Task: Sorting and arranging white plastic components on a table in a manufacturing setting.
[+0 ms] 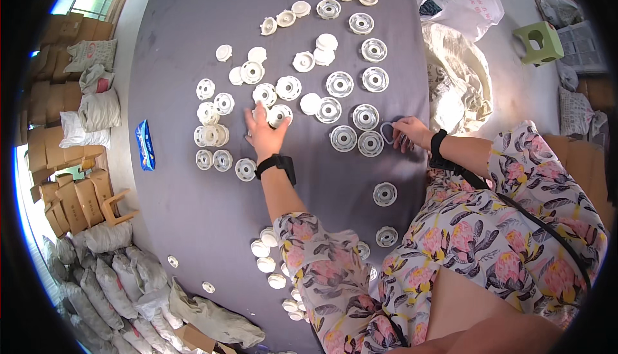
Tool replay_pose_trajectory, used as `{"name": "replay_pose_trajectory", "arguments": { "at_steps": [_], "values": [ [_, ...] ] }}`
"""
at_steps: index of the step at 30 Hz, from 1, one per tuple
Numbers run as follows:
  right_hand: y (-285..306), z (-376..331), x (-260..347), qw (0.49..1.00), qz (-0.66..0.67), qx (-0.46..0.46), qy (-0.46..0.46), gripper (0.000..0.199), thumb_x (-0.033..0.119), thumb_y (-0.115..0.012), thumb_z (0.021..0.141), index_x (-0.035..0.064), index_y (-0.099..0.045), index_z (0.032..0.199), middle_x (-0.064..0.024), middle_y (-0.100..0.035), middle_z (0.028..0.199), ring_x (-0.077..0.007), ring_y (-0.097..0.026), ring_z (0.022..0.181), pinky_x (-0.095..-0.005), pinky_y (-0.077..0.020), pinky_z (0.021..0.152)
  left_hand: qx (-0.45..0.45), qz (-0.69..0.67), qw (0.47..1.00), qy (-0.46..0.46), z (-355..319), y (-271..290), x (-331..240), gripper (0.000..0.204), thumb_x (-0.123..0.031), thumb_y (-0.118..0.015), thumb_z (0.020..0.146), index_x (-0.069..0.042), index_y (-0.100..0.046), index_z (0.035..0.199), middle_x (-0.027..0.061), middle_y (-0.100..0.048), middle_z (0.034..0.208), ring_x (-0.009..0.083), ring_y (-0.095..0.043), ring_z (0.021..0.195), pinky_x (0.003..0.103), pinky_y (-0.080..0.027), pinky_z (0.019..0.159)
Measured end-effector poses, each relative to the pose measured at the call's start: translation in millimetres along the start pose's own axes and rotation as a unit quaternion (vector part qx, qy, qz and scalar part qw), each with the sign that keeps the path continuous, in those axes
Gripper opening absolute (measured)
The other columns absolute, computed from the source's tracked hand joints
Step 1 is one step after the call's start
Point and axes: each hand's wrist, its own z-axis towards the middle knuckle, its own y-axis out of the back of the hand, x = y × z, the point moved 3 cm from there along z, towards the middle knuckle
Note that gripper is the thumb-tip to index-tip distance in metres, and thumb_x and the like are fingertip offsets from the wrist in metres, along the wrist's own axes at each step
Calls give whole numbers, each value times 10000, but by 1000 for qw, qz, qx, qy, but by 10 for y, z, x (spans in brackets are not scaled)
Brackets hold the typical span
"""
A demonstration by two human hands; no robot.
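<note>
Closest to the person, a loose cluster of small white caps (270,265) lies on the grey counter (187,225) just beside the left sleeve, and two ribbed white discs (385,194) sit a little farther out, nearer the right arm. Beyond these, the left hand (265,132) stretches forward with a black band at the wrist, fingers spread and lying over a white round disc (279,115); whether it has actually pinched that disc or merely rests on it cannot be told from this view. Off to the right and at about the same reach, the right hand (408,134) has its fingers closed on a thin pale ring (386,132), held low at the counter's surface. That ring lies just beside a pair of ribbed discs (356,140), which sit between the two hands but far nearer the right one. The hands are well apart, each busy on its own side. Left of the left hand stand short stacks of discs (211,135), touching one another. Farther out, many more white discs (351,58) are scattered singly across the counter toward its far edge. A blue packet (145,145) lies near the left edge.
</note>
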Motion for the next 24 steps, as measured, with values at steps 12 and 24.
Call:
{"name": "replay_pose_trajectory", "arguments": {
  "at_steps": [12, 24],
  "values": [
    [89, 140, -128, 1000, 6, 9, 28, 324, 315, -451, 876, 6, -537, 827, -140, -640, 679, -204, -594, 446, -287, -387, 345, 96, 78, 990, -71, -1850, -191, -268, 614, -334, -672, 726, -171, -436, 1269, 134, -353, 1354, 323, -342, 1237, 603, -176, 1004],
    [45, 205, -13, 999, -36, 5, 35, 335, 352, -447, 851, 32, -530, 798, -132, -643, 679, -190, -594, 460, -283, -391, 358, -86, -418, 801, 421, -2882, -9, 753, 380, -217, -571, 854, 3, -482, 1151, 115, -549, 995, 211, -534, 896, 351, -449, 770]
  ]
}}
